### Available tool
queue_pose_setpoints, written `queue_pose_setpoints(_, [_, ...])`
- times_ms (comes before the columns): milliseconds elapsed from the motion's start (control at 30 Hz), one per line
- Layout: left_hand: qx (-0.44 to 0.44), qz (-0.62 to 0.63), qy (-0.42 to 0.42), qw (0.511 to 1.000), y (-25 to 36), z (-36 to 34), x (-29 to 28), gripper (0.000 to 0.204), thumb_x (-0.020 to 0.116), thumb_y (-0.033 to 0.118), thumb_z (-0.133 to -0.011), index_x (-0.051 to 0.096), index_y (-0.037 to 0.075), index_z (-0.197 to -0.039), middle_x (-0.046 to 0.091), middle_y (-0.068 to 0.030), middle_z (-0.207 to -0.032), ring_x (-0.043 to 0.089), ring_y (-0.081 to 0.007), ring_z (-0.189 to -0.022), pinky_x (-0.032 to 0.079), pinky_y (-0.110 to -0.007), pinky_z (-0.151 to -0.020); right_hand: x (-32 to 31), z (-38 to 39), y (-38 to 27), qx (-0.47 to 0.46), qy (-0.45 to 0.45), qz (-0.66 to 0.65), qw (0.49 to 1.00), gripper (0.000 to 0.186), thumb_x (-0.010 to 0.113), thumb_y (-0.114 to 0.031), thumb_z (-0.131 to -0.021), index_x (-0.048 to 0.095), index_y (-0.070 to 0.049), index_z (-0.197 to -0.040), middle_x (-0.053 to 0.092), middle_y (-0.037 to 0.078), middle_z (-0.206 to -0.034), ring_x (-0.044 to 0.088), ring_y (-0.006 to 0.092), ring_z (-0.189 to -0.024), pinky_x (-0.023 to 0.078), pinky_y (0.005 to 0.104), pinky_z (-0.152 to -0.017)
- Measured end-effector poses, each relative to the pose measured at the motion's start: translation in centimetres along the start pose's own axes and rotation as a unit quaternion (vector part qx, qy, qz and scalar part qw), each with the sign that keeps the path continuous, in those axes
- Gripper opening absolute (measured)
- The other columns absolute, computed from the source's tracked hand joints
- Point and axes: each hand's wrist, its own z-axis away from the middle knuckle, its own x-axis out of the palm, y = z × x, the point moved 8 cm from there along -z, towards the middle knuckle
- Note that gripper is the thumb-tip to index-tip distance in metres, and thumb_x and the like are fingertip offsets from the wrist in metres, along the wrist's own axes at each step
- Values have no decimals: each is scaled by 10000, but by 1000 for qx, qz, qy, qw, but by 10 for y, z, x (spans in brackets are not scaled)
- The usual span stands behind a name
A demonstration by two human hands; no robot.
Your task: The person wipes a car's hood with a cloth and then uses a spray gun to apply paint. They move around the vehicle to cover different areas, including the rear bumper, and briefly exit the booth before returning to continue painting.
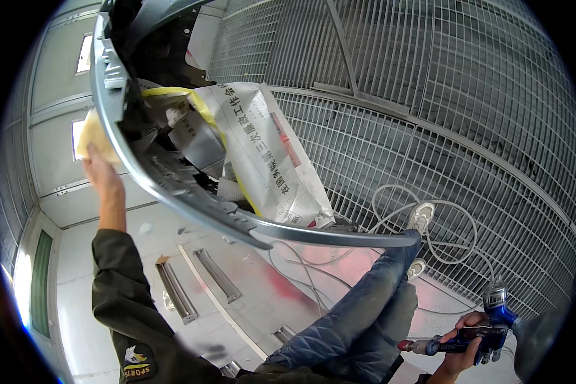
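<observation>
A curved grey car bumper arches across the upper left and middle, its dark inner side facing me. At its outer left face my left hand is closed on a pale yellow wiping cloth, which lies against or just beside the painted edge; contact is hard to tell. Low on the right, my right hand grips a blue paint spray gun with a metal top and a hose fitting. Printed paper edged with yellow tape covers part of the bumper's inside.
Metal floor grating spans the upper right. A pale air hose lies in loops around my shoes and runs towards the spray gun. Long light fittings sit in the white wall panel at lower left. A green-paned door is at far left.
</observation>
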Motion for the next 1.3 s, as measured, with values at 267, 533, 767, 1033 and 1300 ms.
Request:
queue_pose_setpoints(267, [242,-202,-75,946,42,141,139,448,387,158,-1020,381,-41,-1420,480,-157,-1402,462,-229,-1272,327,-314,-1068,-7,34,-14,-14,-9,12,1000,521,542,-358,-949,386,93,-1158,431,135,-967,515,179,-884,587,248,-453])
queue_pose_setpoints(533, [279,-144,-38,949,72,115,148,496,347,147,-1020,258,-69,-1457,259,-214,-1539,246,-316,-1431,176,-348,-1162,-7,82,-31,-6,-64,2,998,459,569,-357,-939,497,60,-1116,552,222,-1048,642,276,-603,548,310,-480])
queue_pose_setpoints(767, [290,-203,-31,935,67,136,157,515,354,164,-1013,236,-40,-1471,273,-209,-1533,246,-344,-1428,217,-366,-1151,-6,91,-37,-14,-87,-4,996,424,580,-349,-936,527,54,-1056,554,212,-1045,619,259,-580,547,305,-489])
queue_pose_setpoints(1033, [215,-186,-41,958,54,178,132,467,354,163,-1016,333,-45,-1434,410,-189,-1465,414,-295,-1344,301,-331,-1106,-14,115,-31,-18,-77,-6,997,379,610,-335,-923,542,-4,-1093,564,205,-1067,624,254,-590,538,308,-500])
queue_pose_setpoints(1300, [44,26,-173,984,83,352,87,337,431,220,-1018,633,-42,-1080,666,-53,-909,581,-121,-824,477,-283,-752,-37,132,-6,50,0,9,999,422,581,-313,-941,465,-10,-1213,540,105,-1022,574,159,-836,541,273,-579])
